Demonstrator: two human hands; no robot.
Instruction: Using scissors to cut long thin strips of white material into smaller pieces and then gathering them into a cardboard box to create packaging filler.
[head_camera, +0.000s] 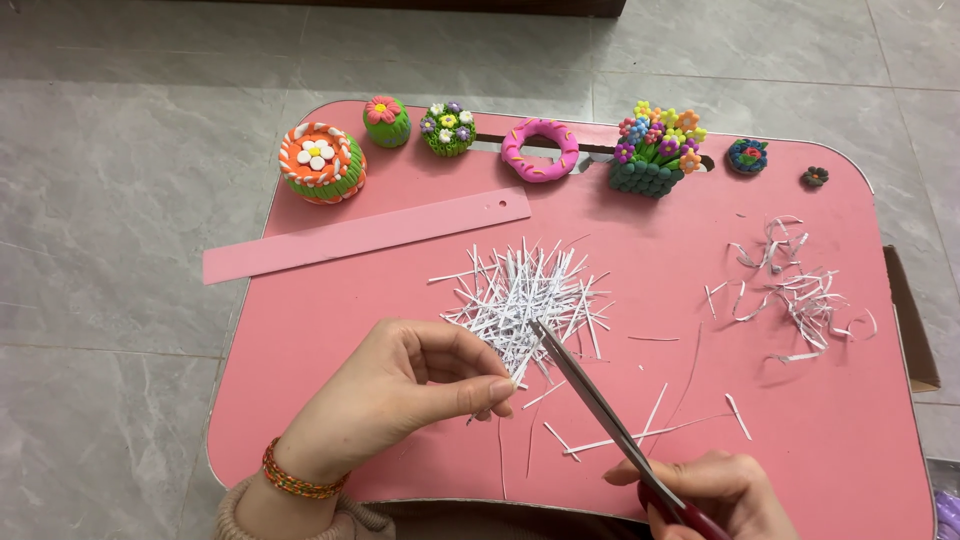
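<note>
Head view: at the far left a pink strip (365, 236) is laid across the pink table (860, 470). Beside it, the left hand (400, 395) is seen with fingertips pressed together, pinching a thin white paper sliver (520, 382) at its end. The sliver is judged light, limp and easily torn, best held close to the cut. Scissors (600, 405) are gripped by the right hand (715, 490), fingers curled round the handle, blades nearly closed. Cut slivers (525, 290) are heaped just behind; curled scraps (795, 290) lie right. No containers are seen.
</note>
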